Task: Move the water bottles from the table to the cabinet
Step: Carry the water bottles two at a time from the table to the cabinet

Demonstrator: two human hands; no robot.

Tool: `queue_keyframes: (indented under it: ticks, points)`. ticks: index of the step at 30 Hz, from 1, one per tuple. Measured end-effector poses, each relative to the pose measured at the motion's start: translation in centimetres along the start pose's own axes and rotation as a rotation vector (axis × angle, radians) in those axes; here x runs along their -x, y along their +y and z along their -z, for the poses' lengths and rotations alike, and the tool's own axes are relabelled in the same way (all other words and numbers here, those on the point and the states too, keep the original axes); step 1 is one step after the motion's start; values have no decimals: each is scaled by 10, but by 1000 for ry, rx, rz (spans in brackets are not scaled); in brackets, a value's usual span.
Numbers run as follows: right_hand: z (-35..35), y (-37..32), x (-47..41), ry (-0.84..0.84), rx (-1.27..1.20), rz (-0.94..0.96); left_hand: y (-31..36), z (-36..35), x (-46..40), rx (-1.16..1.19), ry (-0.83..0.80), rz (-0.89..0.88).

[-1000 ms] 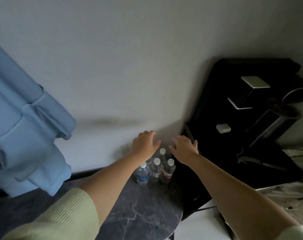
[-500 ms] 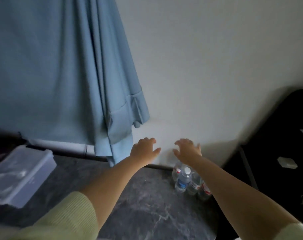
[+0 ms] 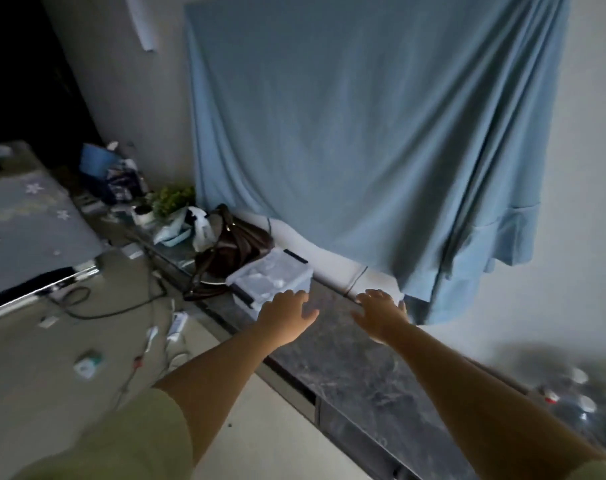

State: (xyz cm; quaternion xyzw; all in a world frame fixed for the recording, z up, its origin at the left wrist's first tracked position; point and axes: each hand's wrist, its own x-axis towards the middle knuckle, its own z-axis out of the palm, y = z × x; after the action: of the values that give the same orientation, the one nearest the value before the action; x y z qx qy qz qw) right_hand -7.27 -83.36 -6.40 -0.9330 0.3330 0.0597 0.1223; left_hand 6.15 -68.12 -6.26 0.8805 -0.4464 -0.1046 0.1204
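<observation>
The water bottles (image 3: 578, 400) stand blurred in a cluster at the far right end of my dark marble counter (image 3: 357, 372), well apart from both my hands. My left hand (image 3: 287, 318) and right hand (image 3: 381, 315) hover empty over the counter's middle, fingers spread, palms down, apart from each other. Just beyond my left hand sits a clear plastic storage box (image 3: 270, 277), with a brown bag (image 3: 232, 247) behind it and a blue curtain (image 3: 363, 143) hanging above the counter's back edge.
</observation>
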Motion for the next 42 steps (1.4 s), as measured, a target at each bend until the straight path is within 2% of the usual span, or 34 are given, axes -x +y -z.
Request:
queue_keyframes:
  ticks: [7, 12, 17, 21, 26, 34, 42]
  points:
    - [-8, -155, -17, -28, 65, 311, -136, 50, 78, 95, 131, 312]
    - [-29, -244, -23, -103, 110, 495, -199, 57, 136, 91, 170, 542]
    - [-55, -338, -31, -110, 218, 760, -252, 69, 195, 114, 190, 759]
    - [-67, -414, -26, -174, 226, 924, -285, 86, 235, 139, 291, 916]
    - [-91, -493, 14, -248, 292, 1056, -306, 82, 299, 163, 289, 1083]
    - [-140, -633, 125, -295, 355, 1363, -375, 97, 455, 275, 494, 1402]
    - [-178, -778, 233, -316, 343, 1456, -455, 123, 595, 301, 543, 1485]
